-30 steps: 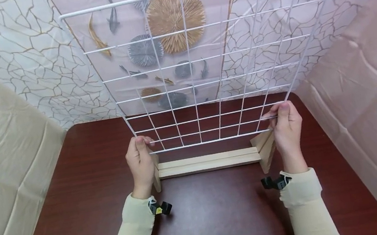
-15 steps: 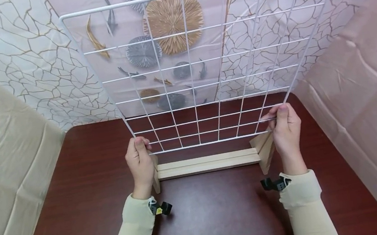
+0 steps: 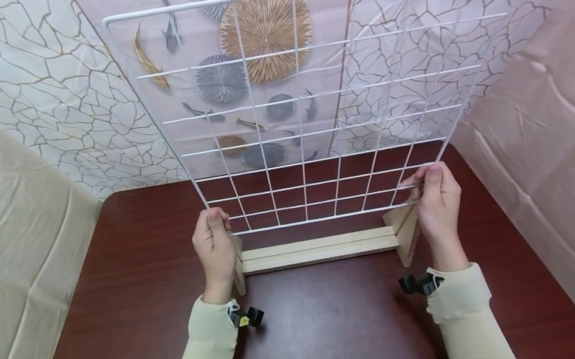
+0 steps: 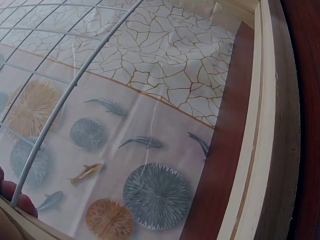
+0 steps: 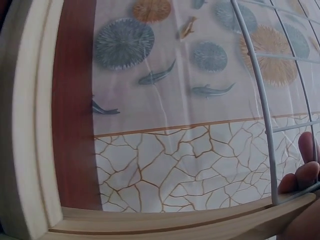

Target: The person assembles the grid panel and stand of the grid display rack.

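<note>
A white wire grid panel [image 3: 309, 221] leans away from me in the head view, its bottom wire above the grooved crossbar of a pale wooden stand [image 3: 319, 250]. My left hand [image 3: 214, 245] grips the panel's lower left edge, thumb towards me. At the lower right edge, my right hand [image 3: 439, 210] grips it the same way. Both hands partly hide the stand's side pieces. In the left wrist view, fingertips [image 4: 25, 204] curl by the side wire [image 4: 76, 81]. Fingers [image 5: 305, 175] show behind the grid in the right wrist view, where the panel's corner [image 5: 275, 200] appears close to a grooved side piece [image 5: 175, 220].
The stand rests on a dark red-brown table [image 3: 318, 322]. A patterned cloth [image 3: 108, 119] hangs behind the table. Beige cloth walls, one at the left [image 3: 4, 244] and one at the right [image 3: 554, 154], close in the sides. Small black cameras sit at both wrists.
The panel's top has shifted slightly right and its right side has dropped, so the top wire lies more level. My right hand has lowered a little; both hands keep their grip.
</note>
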`<state>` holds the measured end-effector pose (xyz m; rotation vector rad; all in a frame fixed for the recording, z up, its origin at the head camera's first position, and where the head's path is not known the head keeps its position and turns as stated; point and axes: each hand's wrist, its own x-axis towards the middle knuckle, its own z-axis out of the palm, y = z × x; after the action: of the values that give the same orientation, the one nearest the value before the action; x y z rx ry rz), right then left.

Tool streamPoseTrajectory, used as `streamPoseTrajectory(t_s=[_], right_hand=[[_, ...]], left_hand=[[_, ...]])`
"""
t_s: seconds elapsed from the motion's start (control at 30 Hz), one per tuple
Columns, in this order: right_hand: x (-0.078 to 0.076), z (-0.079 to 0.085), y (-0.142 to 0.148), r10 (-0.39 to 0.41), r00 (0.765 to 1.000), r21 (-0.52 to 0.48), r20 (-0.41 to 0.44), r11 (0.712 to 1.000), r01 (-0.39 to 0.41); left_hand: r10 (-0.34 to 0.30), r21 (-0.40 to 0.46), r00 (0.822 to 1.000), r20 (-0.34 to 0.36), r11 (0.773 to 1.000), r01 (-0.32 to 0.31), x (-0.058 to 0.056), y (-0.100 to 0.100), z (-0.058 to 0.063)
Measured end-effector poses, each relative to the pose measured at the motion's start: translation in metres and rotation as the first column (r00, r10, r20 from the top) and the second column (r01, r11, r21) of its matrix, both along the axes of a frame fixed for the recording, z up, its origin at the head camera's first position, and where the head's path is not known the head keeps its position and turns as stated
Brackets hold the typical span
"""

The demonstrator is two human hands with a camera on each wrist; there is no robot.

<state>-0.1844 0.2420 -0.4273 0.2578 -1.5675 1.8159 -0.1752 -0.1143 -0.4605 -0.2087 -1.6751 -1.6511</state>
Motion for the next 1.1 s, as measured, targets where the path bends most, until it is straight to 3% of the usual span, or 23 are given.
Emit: streamPoseTrajectory(t_s=[0.1, 0.73, 1.1], right_hand=[[0.0009, -0.0022, -0.0001, -0.034, 0.999, 0.021, 0.012, 0.999, 0.034], [0.0028, -0.0065, 0.0002, -0.018, 1.0, 0.039, 0.01, 0.999, 0.018], [0.0027, -0.0079, 0.0006, -0.031, 0.999, 0.062, 0.011, 0.998, 0.03]], left_hand=[[-0.001, -0.003, 1.0, -0.003, 1.0, 0.001, 0.0, 0.0001, -0.0001], [-0.057, -0.018, 0.998, -0.022, 0.998, 0.057, 0.0018, -0.0034, -0.0043], [-0.056, -0.015, 0.997, -0.044, 0.998, 0.055, 0.0016, -0.0031, -0.0051]])
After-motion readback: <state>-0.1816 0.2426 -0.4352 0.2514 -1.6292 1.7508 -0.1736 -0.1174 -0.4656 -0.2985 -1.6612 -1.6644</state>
